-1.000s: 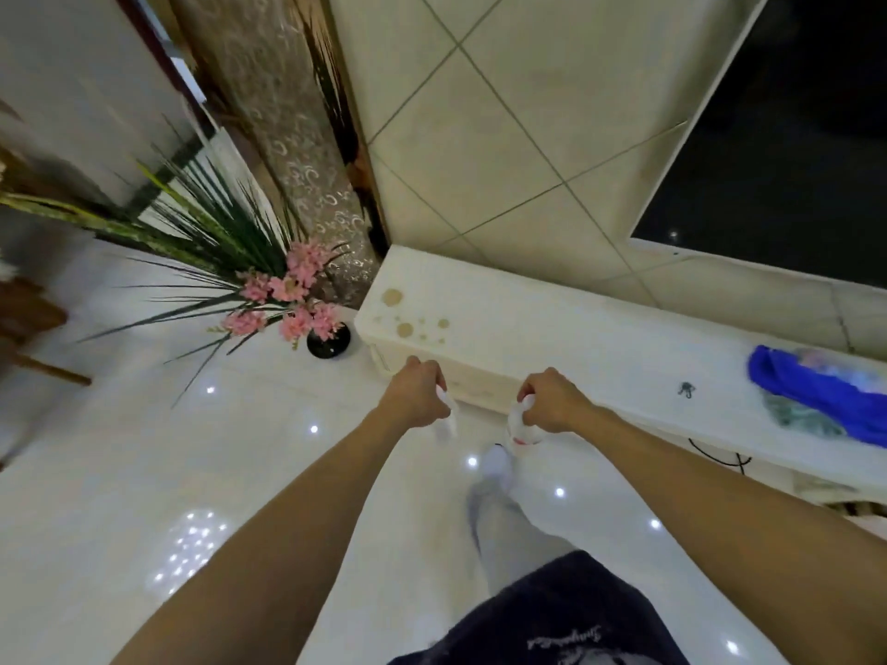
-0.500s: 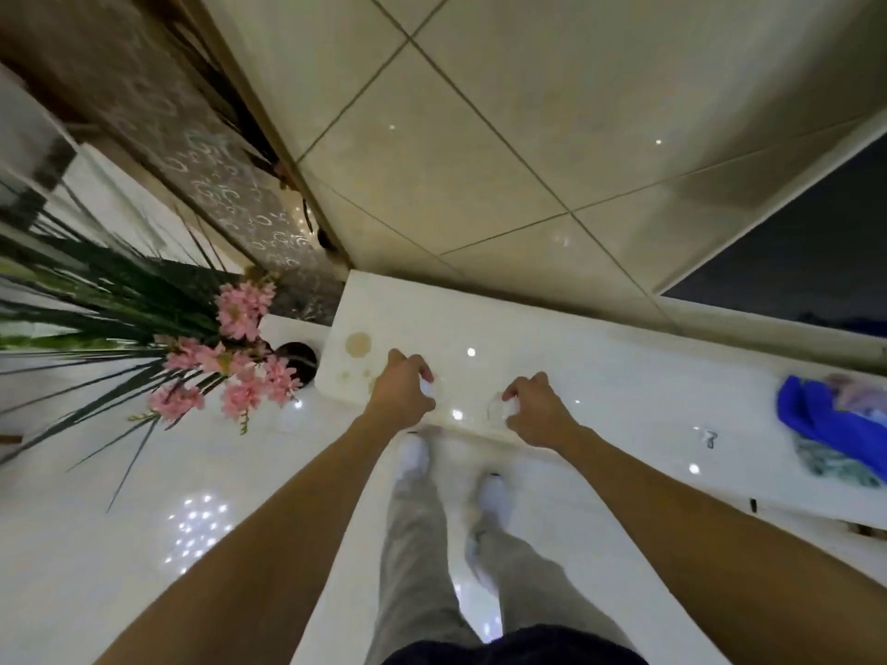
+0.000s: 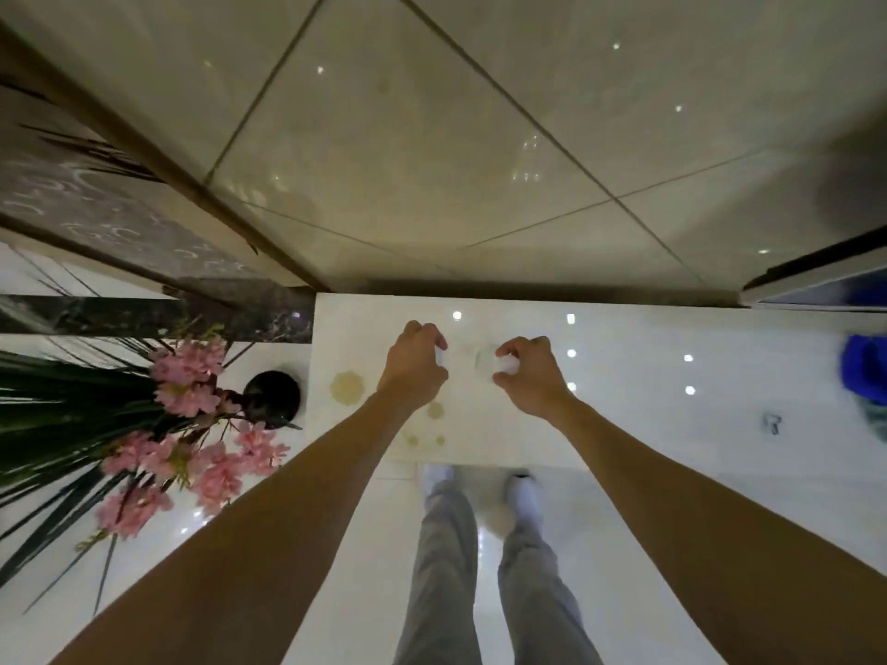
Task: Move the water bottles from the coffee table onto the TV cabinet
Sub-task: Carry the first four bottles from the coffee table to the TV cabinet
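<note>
I look straight down on the glossy white TV cabinet (image 3: 648, 415). My left hand (image 3: 415, 371) is curled around a clear water bottle (image 3: 440, 356), of which only a pale sliver shows between the fingers. My right hand (image 3: 530, 379) grips a second clear water bottle (image 3: 497, 362) by its white cap end. Both bottles are over the left part of the cabinet top, about a hand's width apart. I cannot tell whether their bases touch the surface.
Brown stains (image 3: 346, 387) mark the cabinet's left end. A black vase (image 3: 271, 399) with pink flowers (image 3: 192, 424) and long green leaves stands on the floor to the left. A blue cloth (image 3: 864, 369) lies at the cabinet's right. A tiled wall rises behind.
I have stepped up to the cabinet. Both hands have carried the bottles from in front of its edge to over its top, and the view now looks straight down.
</note>
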`<action>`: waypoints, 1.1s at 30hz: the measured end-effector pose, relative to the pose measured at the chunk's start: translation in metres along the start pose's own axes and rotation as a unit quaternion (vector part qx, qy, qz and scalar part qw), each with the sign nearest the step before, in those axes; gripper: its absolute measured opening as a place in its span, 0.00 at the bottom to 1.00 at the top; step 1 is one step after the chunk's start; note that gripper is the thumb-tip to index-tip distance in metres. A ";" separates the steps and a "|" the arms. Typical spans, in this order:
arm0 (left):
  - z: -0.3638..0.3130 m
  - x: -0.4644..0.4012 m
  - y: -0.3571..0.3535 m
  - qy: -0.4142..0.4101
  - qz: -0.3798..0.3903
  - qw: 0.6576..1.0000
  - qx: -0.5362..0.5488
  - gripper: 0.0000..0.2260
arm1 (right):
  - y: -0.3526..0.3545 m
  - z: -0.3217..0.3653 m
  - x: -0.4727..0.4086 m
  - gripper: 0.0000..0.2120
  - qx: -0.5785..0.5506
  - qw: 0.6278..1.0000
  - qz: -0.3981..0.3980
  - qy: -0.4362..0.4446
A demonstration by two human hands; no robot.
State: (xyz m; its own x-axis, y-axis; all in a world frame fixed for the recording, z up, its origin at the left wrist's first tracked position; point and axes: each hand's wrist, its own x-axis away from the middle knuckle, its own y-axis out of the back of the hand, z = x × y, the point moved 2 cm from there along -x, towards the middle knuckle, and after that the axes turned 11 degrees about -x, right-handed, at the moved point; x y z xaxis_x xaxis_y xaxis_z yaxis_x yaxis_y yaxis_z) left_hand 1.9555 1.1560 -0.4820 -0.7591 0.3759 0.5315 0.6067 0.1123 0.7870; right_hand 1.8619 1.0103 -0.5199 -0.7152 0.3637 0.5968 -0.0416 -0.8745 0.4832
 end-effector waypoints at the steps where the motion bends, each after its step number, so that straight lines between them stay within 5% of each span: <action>1: 0.002 -0.008 -0.001 -0.004 0.000 1.000 -0.002 0.13 | -0.004 0.000 -0.008 0.16 0.005 1.000 -0.004 0.004; 24: -0.013 -0.048 -0.019 -0.087 -0.024 0.995 -0.050 0.12 | -0.009 0.013 -0.033 0.16 0.034 0.998 -0.027 0.040; 33: -0.008 -0.015 -0.016 -0.055 -0.007 0.997 -0.056 0.24 | 0.009 0.030 -0.006 0.23 0.045 0.997 0.001 0.055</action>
State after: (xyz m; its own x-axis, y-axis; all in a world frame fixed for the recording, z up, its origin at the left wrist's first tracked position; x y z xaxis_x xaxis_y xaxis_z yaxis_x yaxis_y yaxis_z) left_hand 1.9557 1.1412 -0.5000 -0.7338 0.4734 0.4872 0.5607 0.0173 0.8278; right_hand 1.8870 1.0096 -0.5001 -0.7880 0.3203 0.5259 0.0193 -0.8408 0.5410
